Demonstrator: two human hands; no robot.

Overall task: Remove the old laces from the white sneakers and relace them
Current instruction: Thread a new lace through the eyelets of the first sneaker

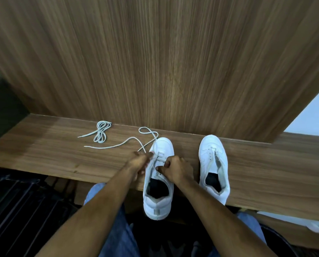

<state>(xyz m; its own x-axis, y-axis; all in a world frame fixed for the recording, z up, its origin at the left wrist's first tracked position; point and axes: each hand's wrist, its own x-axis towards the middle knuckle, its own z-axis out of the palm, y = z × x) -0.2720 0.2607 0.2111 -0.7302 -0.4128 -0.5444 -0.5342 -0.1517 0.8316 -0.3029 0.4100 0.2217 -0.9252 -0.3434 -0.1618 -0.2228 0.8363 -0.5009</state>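
Note:
Two white sneakers stand on a wooden ledge (pixel 53 156), toes toward the wall. The left sneaker (pixel 158 193) overhangs the ledge's front edge, with one lace bar across its lowest eyelets. My left hand (pixel 141 162) pinches the loose lace (pixel 117 144) at the sneaker's left eyelet row; that lace trails left and loops past the toe. My right hand (pixel 175 168) is closed on the sneaker's right eyelet side; whether it also grips lace is hidden. The right sneaker (pixel 214 164) has no lace. A second lace (pixel 100 132) lies bundled at the back left.
A tall wood-grain panel (pixel 164 62) rises directly behind the ledge. A dark slatted surface (pixel 21 204) lies below at the left. My blue-jeaned knees (pixel 116 238) are under the ledge's front edge. A white object (pixel 318 226) sits at the lower right.

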